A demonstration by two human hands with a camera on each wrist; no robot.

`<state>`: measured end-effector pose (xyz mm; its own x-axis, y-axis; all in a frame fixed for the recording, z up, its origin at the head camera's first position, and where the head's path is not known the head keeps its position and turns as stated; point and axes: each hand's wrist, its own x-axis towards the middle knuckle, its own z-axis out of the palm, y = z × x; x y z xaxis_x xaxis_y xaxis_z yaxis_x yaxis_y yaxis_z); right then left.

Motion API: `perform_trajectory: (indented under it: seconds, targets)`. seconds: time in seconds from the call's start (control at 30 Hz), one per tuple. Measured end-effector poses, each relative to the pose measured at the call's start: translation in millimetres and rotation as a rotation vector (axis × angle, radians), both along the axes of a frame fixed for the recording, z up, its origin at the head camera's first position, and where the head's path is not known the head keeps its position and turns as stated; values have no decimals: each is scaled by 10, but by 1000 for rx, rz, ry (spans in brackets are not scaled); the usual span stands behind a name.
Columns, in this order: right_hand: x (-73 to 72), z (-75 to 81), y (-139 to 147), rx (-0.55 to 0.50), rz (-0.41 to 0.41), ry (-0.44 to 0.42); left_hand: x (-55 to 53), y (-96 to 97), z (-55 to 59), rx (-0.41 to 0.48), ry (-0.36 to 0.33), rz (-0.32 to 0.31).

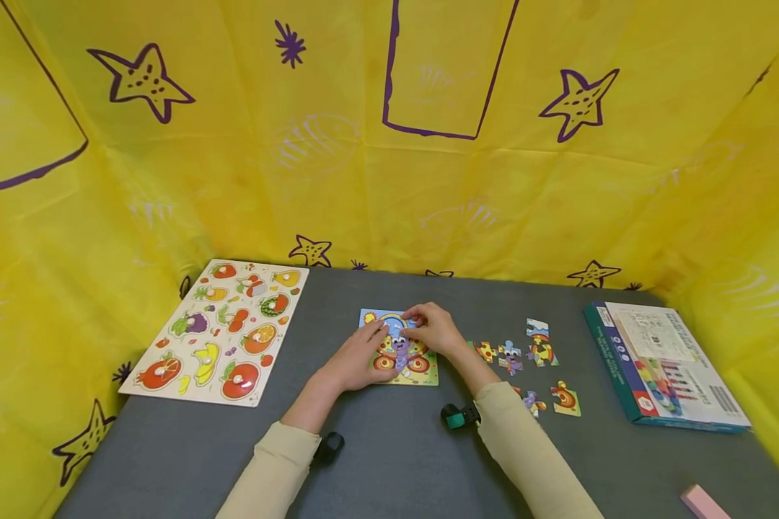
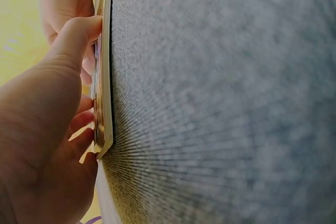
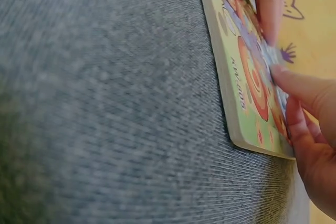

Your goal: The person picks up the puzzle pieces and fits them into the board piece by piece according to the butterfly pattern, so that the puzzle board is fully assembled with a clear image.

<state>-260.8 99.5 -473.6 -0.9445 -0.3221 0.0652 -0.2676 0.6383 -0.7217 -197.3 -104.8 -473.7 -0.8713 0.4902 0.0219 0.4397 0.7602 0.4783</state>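
Observation:
A square butterfly puzzle board (image 1: 422,376) lies on the dark table, its picture facing up. My left hand (image 1: 357,358) rests over its left part. The left thumb (image 2: 86,27) is at the board's near edge, with the other fingertips on the picture. From the far right, my right hand (image 1: 433,330) reaches over the upper part of the board. Its thumb (image 3: 294,80) and curled fingers pinch a blue sky puzzle piece (image 1: 394,324) low over the picture, mostly hidden by the fingertips. The two hands' fingertips are close together there.
Several loose puzzle pieces (image 1: 510,356) lie right of the board. A fruit peg board (image 1: 191,346) is at the left, a boxed set (image 1: 681,367) at the right. A pink block (image 1: 704,501) sits at the near right. Yellow cloth (image 1: 363,180) hangs behind the table.

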Motion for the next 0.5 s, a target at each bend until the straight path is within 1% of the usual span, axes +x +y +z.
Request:
perform_trajectory:
  seconds: [0.17, 0.3, 0.4, 0.5]
  targets:
    - [7, -8, -13, -14, -4, 40, 2, 8, 18, -38, 16, -24]
    - [6, -35, -15, -14, -11, 45, 0, 42, 38, -70, 26, -6]
    - [18, -28, 8, -23, -12, 26, 4, 84, 64, -102, 33, 14]
    - [51, 26, 83, -70, -32, -16, 18, 135, 93, -137, 32, 34]
